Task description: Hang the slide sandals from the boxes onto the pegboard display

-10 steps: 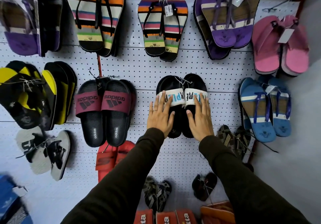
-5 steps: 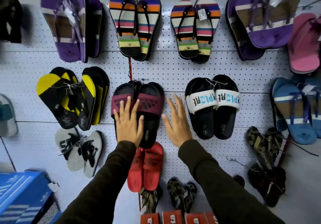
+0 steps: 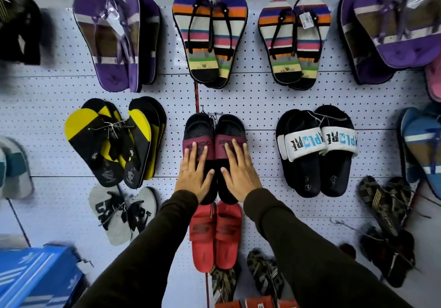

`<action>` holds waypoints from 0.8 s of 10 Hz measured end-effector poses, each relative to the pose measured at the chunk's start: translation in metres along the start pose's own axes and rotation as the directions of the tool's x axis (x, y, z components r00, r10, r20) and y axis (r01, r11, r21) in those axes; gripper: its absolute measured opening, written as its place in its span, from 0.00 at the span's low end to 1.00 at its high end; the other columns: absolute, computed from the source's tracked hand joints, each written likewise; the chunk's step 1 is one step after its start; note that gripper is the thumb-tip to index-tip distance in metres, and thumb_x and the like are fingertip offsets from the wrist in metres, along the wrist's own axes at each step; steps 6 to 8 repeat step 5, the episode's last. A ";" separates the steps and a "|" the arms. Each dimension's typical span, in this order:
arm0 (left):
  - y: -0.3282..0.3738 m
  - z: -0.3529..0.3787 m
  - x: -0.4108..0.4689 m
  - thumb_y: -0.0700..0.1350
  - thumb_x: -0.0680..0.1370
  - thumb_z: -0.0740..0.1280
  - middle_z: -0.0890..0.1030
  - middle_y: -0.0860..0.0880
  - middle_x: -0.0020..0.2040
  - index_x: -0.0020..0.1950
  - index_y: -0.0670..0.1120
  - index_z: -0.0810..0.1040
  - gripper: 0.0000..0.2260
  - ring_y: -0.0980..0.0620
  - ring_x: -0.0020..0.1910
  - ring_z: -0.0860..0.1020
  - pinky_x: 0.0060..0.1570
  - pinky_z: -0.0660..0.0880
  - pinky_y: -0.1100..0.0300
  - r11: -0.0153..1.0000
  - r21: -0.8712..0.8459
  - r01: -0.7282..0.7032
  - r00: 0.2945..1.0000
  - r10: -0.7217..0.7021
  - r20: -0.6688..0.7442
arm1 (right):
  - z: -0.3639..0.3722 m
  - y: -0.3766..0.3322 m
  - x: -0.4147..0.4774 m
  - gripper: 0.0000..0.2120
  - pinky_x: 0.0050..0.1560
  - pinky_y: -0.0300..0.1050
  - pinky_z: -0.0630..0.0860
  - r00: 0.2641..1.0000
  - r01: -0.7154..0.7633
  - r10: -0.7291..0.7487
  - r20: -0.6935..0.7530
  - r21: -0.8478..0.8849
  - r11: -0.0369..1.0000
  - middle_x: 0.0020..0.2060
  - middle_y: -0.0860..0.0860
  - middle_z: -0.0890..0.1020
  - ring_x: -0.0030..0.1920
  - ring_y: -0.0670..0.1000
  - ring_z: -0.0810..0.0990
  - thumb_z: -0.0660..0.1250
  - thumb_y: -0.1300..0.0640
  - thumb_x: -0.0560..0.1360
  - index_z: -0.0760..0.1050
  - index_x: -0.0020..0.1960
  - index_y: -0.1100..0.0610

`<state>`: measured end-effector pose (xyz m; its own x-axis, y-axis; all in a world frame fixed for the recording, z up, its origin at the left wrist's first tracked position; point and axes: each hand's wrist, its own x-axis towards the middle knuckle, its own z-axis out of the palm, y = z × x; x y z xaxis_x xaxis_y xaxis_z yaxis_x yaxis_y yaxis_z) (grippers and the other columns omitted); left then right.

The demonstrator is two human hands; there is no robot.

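Head view showed left hand [image 3: 194, 176] and right hand [image 3: 241, 171] flat, fingers spread, on maroon-strap slides [image 3: 214, 140] already hanging on pegboard [image 3: 262, 97]; blue box [image 3: 35, 276] probably remained.

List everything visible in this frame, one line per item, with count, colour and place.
Pegboard panel: one, white, fills the background.
Purple flip-flops: pairs top left and top right.
Rainbow-striped flip-flops: two pairs, top centre.
Yellow-and-black flip-flops: left, middle row.
Black slides with maroon straps: one pair, centre.
Black slides with white lettered straps: one pair, right of centre.
Red slides: one pair, below centre.
Grey-and-black slides: one pair, lower left.
Blue shoebox: one, bottom left.
Left hand: flat on the left maroon-strapped slide.
Right hand: flat on the right one.
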<state>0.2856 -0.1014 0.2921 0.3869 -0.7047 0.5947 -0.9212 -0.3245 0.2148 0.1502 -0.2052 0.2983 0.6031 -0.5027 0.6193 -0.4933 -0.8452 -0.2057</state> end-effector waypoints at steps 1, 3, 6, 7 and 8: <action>0.000 -0.001 -0.001 0.58 0.80 0.52 0.43 0.45 0.81 0.80 0.52 0.46 0.30 0.44 0.80 0.42 0.79 0.47 0.49 1.000 0.024 0.005 1.000 -0.005 0.008 | -0.003 -0.001 0.000 0.33 0.80 0.57 0.55 0.999 -0.008 0.008 0.043 0.005 1.000 0.82 0.52 0.46 0.82 0.60 0.42 0.54 0.46 0.81 0.48 0.82 0.53; 0.011 -0.008 -0.004 0.57 0.80 0.52 0.44 0.46 0.81 0.80 0.53 0.47 0.30 0.45 0.80 0.45 0.78 0.47 0.48 0.998 0.023 0.056 0.998 -0.055 -0.039 | -0.061 0.004 -0.006 0.31 0.80 0.55 0.59 0.998 0.052 -0.054 0.021 0.087 0.995 0.82 0.50 0.52 0.82 0.54 0.52 0.52 0.41 0.82 0.51 0.82 0.47; 0.057 -0.020 0.003 0.57 0.79 0.52 0.47 0.46 0.81 0.80 0.52 0.47 0.31 0.46 0.81 0.46 0.78 0.49 0.45 0.996 0.072 -0.051 0.966 0.068 -0.248 | -0.226 0.050 -0.002 0.23 0.71 0.25 0.62 0.789 0.374 -0.138 -0.598 0.290 0.881 0.74 0.42 0.66 0.74 0.38 0.65 0.61 0.45 0.81 0.65 0.75 0.45; 0.057 -0.020 0.003 0.57 0.79 0.52 0.47 0.46 0.81 0.80 0.52 0.47 0.31 0.46 0.81 0.46 0.78 0.49 0.45 0.996 0.072 -0.051 0.966 0.068 -0.248 | -0.226 0.050 -0.002 0.23 0.71 0.25 0.62 0.789 0.374 -0.138 -0.598 0.290 0.881 0.74 0.42 0.66 0.74 0.38 0.65 0.61 0.45 0.81 0.65 0.75 0.45; 0.057 -0.020 0.003 0.57 0.79 0.52 0.47 0.46 0.81 0.80 0.52 0.47 0.31 0.46 0.81 0.46 0.78 0.49 0.45 0.996 0.072 -0.051 0.966 0.068 -0.248 | -0.226 0.050 -0.002 0.23 0.71 0.25 0.62 0.789 0.374 -0.138 -0.598 0.290 0.881 0.74 0.42 0.66 0.74 0.38 0.65 0.61 0.45 0.81 0.65 0.75 0.45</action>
